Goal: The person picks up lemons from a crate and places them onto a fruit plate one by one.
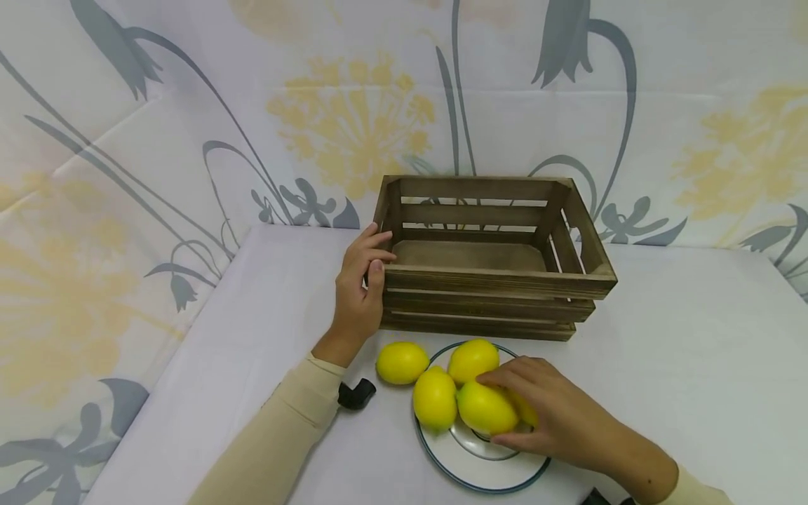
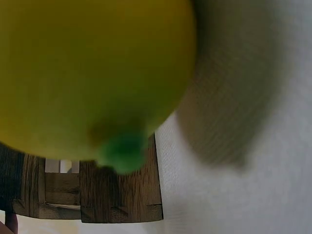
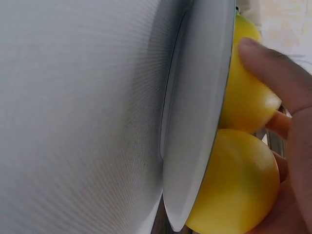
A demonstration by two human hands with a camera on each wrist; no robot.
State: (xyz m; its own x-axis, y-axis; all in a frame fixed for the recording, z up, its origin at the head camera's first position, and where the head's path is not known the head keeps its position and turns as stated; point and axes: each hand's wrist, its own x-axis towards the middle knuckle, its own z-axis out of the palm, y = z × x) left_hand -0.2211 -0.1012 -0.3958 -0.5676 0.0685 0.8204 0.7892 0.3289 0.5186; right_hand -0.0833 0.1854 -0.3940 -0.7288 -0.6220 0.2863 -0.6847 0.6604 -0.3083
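My left hand (image 1: 360,287) holds the left end of a slatted brown wooden crate (image 1: 480,280), its fingers over the rim and its thumb at the front corner. With thumb and fingers, my right hand (image 1: 549,410) grips a yellow lemon (image 1: 486,408) over a white plate (image 1: 467,473) with a blue rim. Several other lemons sit on the plate, one (image 1: 527,412) partly hidden beneath the right hand. In the right wrist view the thumb presses the gripped lemon (image 3: 246,92). Left of the plate lies another lemon (image 1: 402,362), which fills much of the left wrist view.
The crate's inside floor (image 1: 470,256) shows bare wood. A white cloth (image 1: 682,393) covers the table, and a flower-patterned curtain (image 1: 353,63) hangs behind it. A small black object (image 1: 356,394) shows beside the left wrist.
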